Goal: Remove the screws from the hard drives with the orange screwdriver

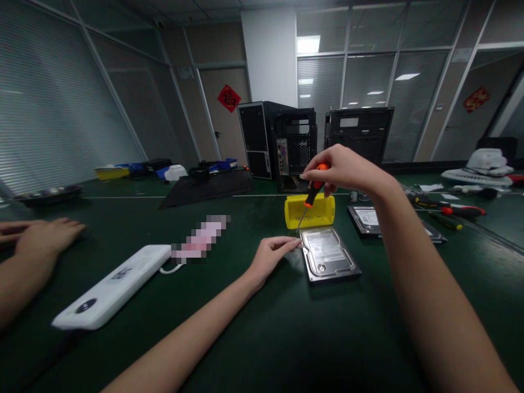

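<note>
A silver hard drive (326, 252) lies flat on the green table in front of me, its label side up. My left hand (270, 256) has thumb and fingertips together at the drive's upper left edge; whether something small is between them is hidden. An orange and black screwdriver (314, 194) is in my right hand (338, 168), gripped from above by the handle. Its thin shaft slants down and left, with the tip by the drive's upper left corner. Right behind the drive is a yellow bin (310, 212) with small bits inside.
A second hard drive (366, 217) lies to the right, partly behind my right forearm. Beyond it are hand tools (462, 210). A white power bank (117, 286) with a cable lies left, near another person's hand (49, 237). Computer cases (256, 139) stand at the back beside a black mat (207, 188).
</note>
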`<state>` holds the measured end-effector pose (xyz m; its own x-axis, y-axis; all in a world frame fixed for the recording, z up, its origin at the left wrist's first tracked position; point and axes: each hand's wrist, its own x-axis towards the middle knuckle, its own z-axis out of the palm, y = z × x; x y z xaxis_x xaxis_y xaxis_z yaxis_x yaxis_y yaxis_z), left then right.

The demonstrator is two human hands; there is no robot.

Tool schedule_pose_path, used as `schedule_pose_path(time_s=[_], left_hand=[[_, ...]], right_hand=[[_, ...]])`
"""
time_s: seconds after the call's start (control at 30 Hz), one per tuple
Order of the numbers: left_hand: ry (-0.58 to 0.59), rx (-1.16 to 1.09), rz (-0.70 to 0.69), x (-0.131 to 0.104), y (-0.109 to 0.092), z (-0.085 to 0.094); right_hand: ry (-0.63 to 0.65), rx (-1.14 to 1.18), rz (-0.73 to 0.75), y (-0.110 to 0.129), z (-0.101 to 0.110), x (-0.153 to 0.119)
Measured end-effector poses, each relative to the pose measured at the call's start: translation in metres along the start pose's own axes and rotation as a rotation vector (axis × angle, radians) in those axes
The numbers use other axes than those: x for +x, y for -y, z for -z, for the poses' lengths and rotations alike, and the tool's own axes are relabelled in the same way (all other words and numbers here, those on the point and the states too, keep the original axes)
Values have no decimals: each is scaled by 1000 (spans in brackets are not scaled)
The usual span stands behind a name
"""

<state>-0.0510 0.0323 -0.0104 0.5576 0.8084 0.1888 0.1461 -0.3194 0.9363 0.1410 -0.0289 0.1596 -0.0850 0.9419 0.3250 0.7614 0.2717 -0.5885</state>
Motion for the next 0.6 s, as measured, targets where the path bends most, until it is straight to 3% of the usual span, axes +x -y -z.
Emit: schedule_pose_path(time_s=[0.6], left_hand=[[65,70,-28,0,-2,-3]], right_hand=[[87,-41,1,3,-3,0]])
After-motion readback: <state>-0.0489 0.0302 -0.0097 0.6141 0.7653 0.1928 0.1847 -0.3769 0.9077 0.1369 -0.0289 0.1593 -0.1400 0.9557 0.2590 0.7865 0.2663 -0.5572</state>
